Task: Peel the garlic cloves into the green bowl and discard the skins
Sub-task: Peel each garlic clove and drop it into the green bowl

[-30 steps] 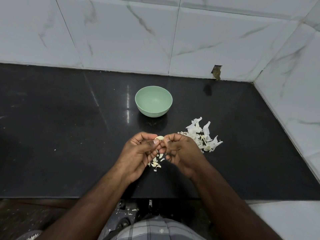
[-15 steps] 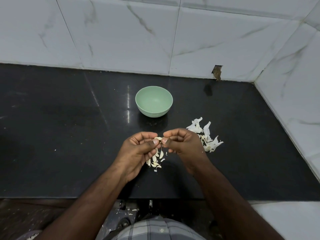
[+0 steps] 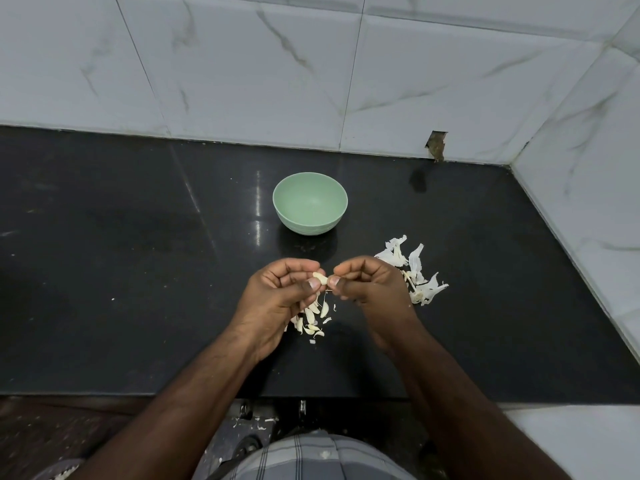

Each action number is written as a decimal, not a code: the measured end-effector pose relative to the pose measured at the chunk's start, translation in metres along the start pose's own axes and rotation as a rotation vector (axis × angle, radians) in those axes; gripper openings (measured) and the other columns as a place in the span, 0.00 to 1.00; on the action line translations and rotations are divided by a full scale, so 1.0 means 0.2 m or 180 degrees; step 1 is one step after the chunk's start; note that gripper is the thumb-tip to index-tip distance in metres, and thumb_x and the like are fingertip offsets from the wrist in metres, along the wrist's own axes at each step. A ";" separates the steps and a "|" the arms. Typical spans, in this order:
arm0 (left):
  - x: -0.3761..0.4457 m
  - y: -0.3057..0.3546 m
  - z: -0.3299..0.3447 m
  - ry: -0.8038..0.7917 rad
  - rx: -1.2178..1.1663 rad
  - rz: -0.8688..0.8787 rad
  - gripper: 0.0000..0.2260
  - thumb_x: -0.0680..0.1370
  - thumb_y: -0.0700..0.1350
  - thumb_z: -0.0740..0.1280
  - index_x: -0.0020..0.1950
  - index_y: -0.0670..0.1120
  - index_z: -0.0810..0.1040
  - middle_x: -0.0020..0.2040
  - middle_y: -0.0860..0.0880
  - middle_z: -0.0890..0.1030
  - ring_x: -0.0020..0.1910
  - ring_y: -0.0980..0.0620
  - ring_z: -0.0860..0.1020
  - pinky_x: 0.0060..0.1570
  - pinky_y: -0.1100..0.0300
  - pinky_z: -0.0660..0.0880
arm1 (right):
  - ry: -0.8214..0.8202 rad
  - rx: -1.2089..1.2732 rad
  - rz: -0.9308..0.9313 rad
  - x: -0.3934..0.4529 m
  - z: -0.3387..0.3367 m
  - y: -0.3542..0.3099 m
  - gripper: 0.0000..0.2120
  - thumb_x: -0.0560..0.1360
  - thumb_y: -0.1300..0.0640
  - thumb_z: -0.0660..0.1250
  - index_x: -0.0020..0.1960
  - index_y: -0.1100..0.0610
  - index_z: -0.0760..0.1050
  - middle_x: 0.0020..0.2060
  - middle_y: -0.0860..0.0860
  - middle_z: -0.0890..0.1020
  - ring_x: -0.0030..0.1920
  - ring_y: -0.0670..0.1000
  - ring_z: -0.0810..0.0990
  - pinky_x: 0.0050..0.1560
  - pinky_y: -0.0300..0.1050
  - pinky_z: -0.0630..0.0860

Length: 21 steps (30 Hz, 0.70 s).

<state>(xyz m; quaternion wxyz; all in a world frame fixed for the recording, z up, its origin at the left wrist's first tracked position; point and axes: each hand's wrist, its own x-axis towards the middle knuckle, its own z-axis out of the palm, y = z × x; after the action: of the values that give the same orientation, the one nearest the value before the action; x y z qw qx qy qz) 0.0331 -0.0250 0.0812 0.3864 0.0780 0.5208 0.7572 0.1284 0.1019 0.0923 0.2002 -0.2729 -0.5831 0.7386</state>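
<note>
My left hand point(image 3: 277, 292) pinches a pale garlic clove point(image 3: 320, 278) between thumb and fingers, just above the black counter. My right hand point(image 3: 372, 282) meets it from the right, its thumb and forefinger pinching the clove's end, where a thin strip of skin hangs down. The green bowl point(image 3: 310, 203) stands empty beyond the hands, a short way behind them. Several small garlic cloves and skin bits point(image 3: 313, 318) lie on the counter under my left hand. A heap of white garlic skins point(image 3: 414, 268) lies to the right of my right hand, partly hidden by it.
The black counter point(image 3: 121, 271) runs to a white marble-tiled wall at the back and on the right. A small brown hole point(image 3: 436, 150) breaks the back tiles near the corner. The counter's front edge is close to my body.
My right hand has lifted and shifted slightly left, uncovering more of the skin heap. The loose cloves under my left hand show more. The clove stays held between both hands.
</note>
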 end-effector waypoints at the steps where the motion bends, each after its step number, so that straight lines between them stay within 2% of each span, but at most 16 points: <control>1: 0.00 0.00 0.00 -0.0016 -0.0010 0.0018 0.10 0.73 0.30 0.71 0.51 0.39 0.82 0.46 0.42 0.85 0.41 0.50 0.84 0.41 0.65 0.80 | 0.0014 0.0088 0.0080 0.01 0.00 0.00 0.09 0.70 0.74 0.71 0.41 0.60 0.79 0.31 0.54 0.80 0.32 0.50 0.77 0.38 0.39 0.75; 6: 0.00 -0.01 0.01 -0.0064 0.0102 0.0266 0.08 0.70 0.32 0.72 0.46 0.42 0.84 0.46 0.41 0.85 0.42 0.48 0.83 0.45 0.59 0.80 | 0.0016 0.0812 0.0793 0.00 0.01 0.00 0.09 0.73 0.74 0.67 0.43 0.61 0.77 0.34 0.57 0.80 0.32 0.50 0.77 0.34 0.38 0.74; 9: 0.00 -0.01 0.01 -0.0020 0.0157 0.0300 0.07 0.68 0.35 0.74 0.45 0.42 0.85 0.45 0.40 0.85 0.39 0.49 0.83 0.44 0.58 0.79 | 0.0057 0.1004 0.0891 0.00 0.02 0.00 0.09 0.74 0.74 0.66 0.43 0.61 0.76 0.36 0.57 0.80 0.32 0.50 0.77 0.33 0.37 0.74; 11: 0.00 -0.01 0.01 0.0140 0.0180 0.0200 0.08 0.67 0.37 0.75 0.45 0.41 0.85 0.41 0.40 0.85 0.38 0.48 0.81 0.40 0.61 0.78 | 0.0125 0.0781 0.0583 0.00 0.02 0.02 0.09 0.73 0.74 0.68 0.44 0.61 0.77 0.35 0.55 0.81 0.34 0.50 0.77 0.35 0.38 0.74; 16: 0.01 -0.01 0.01 0.0353 0.0084 -0.0212 0.04 0.72 0.35 0.74 0.46 0.40 0.84 0.36 0.42 0.83 0.35 0.51 0.80 0.34 0.66 0.77 | 0.0235 -0.0539 -0.0602 0.02 0.01 0.03 0.13 0.71 0.73 0.72 0.41 0.55 0.80 0.35 0.49 0.83 0.38 0.48 0.81 0.44 0.40 0.79; 21: 0.01 -0.01 0.02 0.0324 -0.0170 -0.0449 0.03 0.73 0.33 0.73 0.45 0.40 0.83 0.37 0.43 0.83 0.35 0.53 0.82 0.33 0.67 0.77 | 0.0181 -0.1015 -0.1054 0.01 0.00 0.05 0.14 0.72 0.71 0.73 0.42 0.52 0.80 0.37 0.47 0.84 0.40 0.45 0.82 0.46 0.40 0.78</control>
<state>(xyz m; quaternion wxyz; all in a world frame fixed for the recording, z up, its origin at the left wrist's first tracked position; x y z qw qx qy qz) 0.0339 -0.0206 0.0803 0.4138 -0.0078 0.5236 0.7447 0.1270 0.1000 0.0825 0.2894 -0.2224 -0.7233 0.5862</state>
